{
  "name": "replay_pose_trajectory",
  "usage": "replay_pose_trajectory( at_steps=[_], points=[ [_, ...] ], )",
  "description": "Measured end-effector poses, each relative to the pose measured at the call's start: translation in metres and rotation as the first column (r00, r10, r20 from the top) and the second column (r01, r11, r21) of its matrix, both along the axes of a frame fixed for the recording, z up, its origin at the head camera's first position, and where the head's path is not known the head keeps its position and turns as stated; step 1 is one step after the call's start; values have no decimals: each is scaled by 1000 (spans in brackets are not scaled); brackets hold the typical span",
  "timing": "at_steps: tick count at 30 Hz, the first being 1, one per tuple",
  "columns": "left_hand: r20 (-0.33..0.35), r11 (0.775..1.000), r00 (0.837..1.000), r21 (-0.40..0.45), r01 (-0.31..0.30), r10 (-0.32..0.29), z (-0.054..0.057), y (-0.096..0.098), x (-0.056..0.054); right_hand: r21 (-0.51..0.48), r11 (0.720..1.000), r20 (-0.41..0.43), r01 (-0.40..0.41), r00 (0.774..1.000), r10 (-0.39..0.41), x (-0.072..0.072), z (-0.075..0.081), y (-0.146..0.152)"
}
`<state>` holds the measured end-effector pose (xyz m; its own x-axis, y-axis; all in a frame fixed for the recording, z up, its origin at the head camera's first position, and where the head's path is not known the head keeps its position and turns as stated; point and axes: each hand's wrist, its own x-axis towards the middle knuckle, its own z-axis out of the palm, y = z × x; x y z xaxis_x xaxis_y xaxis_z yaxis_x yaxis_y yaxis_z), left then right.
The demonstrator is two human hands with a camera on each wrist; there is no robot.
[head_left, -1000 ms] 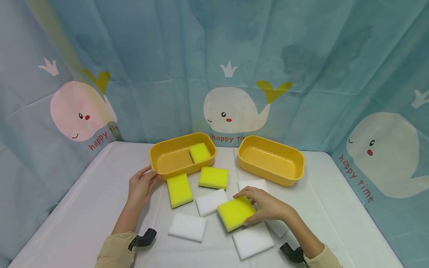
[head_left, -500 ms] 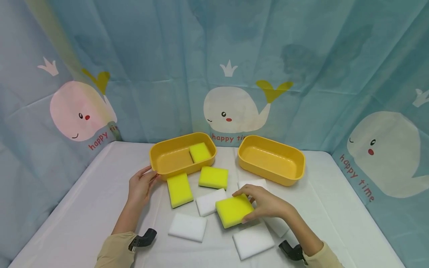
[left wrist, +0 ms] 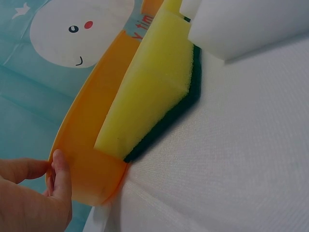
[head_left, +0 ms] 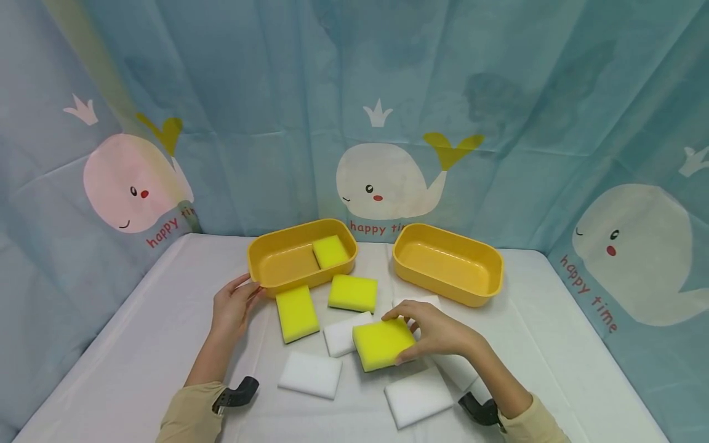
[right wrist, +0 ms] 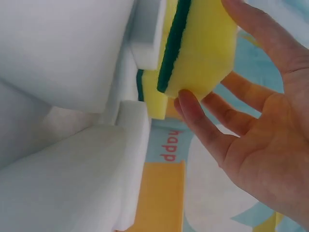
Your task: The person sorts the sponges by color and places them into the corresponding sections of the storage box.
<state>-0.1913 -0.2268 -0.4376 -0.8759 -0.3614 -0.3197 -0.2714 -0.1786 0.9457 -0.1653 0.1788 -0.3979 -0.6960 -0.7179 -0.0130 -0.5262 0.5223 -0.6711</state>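
Observation:
My right hand [head_left: 443, 332] grips a yellow sponge [head_left: 382, 343] by its edges between thumb and fingers, above the white sponges. In the right wrist view the same scouring sponge [right wrist: 205, 46] shows its dark green scrubbing side. With thumb and fingertips, my left hand [head_left: 234, 307] pinches the near left rim of the left yellow bin [head_left: 288, 261]; the left wrist view shows the hand [left wrist: 36, 195] at that bin wall [left wrist: 87, 140]. Inside this bin lies one yellow sponge [head_left: 329, 252]. Two more, a tilted sponge [head_left: 297, 314] and a flat sponge [head_left: 352, 293], lie in front of it.
A second yellow bin [head_left: 448, 261] stands at the back right with nothing in it. Several white sponges lie about the middle, among them a left one [head_left: 311, 374] and a front right one [head_left: 418, 397]. A whale-printed curtain [head_left: 277, 178] hangs behind the table [head_left: 138, 344].
My right hand has lifted the yellow sponge slightly and carried it a little left and away from me, off the front right white sponge. The left hand has stayed on the bin.

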Motion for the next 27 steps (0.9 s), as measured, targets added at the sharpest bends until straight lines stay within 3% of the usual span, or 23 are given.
replay_pose_trajectory(
  at_steps=[7, 16, 27],
  points=[
    [6, 1000, 1000, 4, -7, 7, -1, -1, -1, -4, 1000, -11, 25, 1000, -25, -2, 4, -5],
    [5, 1000, 1000, -2, -9, 9, -1, -1, -2, -3, 999, -94, 50, 994, -50, -7, 10, -17],
    [9, 1000, 1000, 1, -6, 6, -2, -1, -1, 85, 986, -114, 146, 984, -136, -15, 20, -28]
  ],
)
